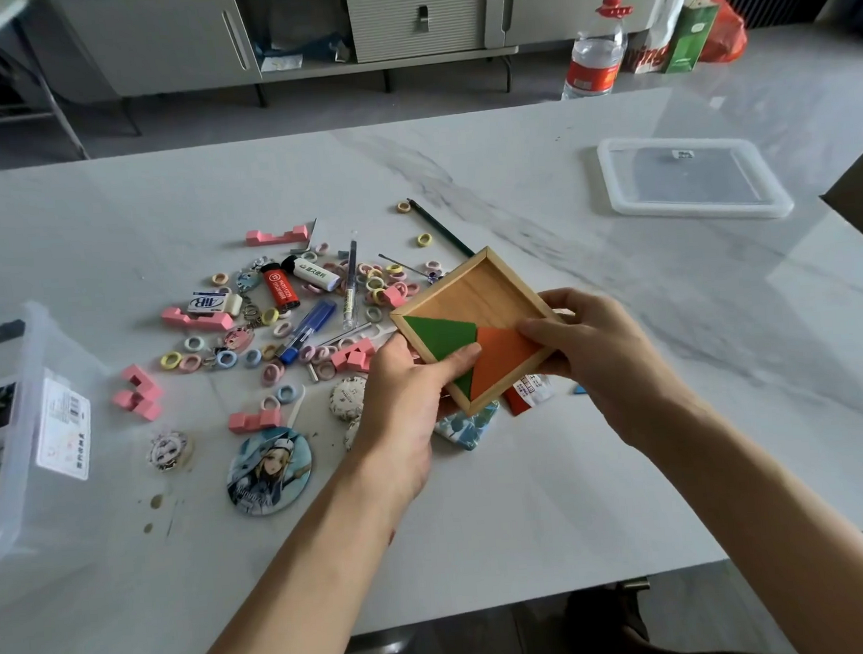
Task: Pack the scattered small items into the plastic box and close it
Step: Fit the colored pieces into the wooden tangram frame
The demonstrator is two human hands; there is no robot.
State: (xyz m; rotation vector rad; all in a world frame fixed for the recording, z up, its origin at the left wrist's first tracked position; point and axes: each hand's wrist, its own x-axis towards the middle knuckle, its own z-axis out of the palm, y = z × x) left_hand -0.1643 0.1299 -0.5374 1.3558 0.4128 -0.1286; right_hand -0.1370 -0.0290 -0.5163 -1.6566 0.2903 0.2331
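I hold a square wooden tray (473, 293) above the table, tilted. Inside it lie a green triangle (440, 334) and an orange triangle (503, 357). My left hand (404, 405) grips the tray's near-left corner, thumb on the green piece. My right hand (589, 346) grips the right edge, fingers on the orange piece. The clear plastic box (28, 431) stands at the table's left edge. Its lid (690, 178) lies flat at the far right. Scattered items lie left of the tray: pink blocks (138, 393), small coloured rings (375, 282), a red lighter (279, 289), pens (350, 286), round badges (268, 471).
A water bottle (594, 52) stands at the table's far edge, with bags (690, 35) behind it. A patterned card (469, 426) and a red packet (528, 391) lie under the tray. A grey cabinet (418, 16) stands beyond the marble table (531, 473).
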